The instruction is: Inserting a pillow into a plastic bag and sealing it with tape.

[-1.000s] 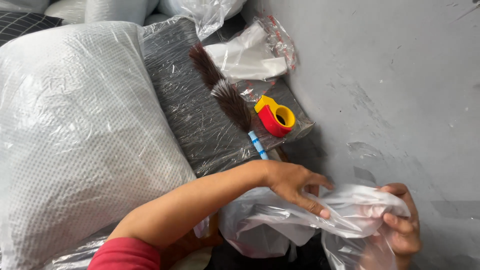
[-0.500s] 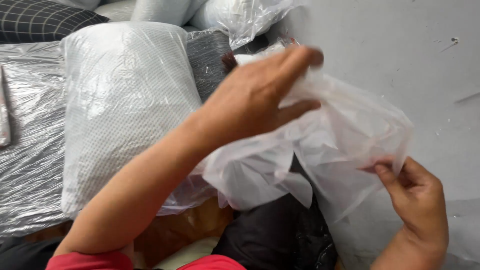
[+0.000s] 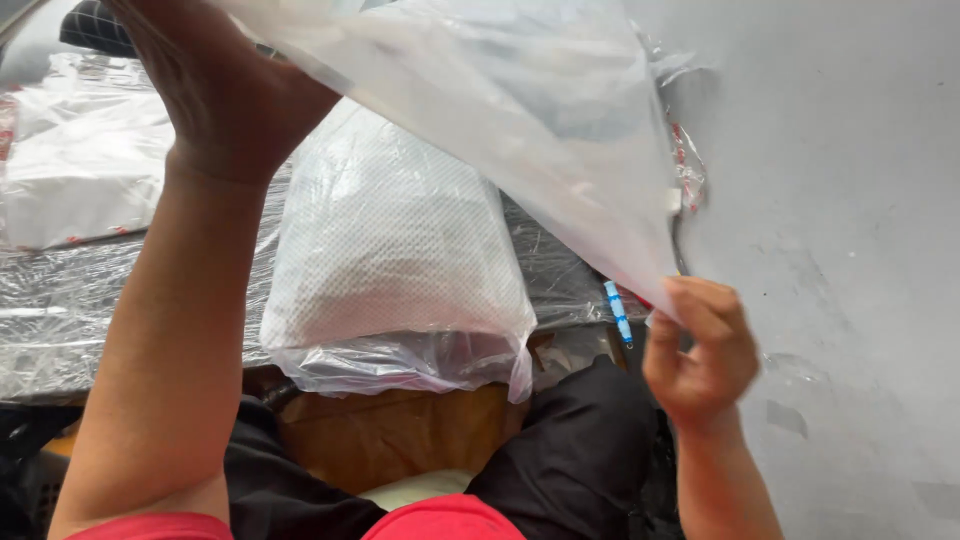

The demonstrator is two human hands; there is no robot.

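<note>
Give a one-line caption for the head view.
Both hands, left hand and right hand, stretch a clear plastic bag above a wrapped white pillow.

A grey floor (image 3: 850,200) carries flat plastic-wrapped packs (image 3: 60,310). On them lie a white bagged pillow (image 3: 400,250) and a white bagged bundle (image 3: 80,180); a blue pen (image 3: 618,313) lies beside them.
</note>
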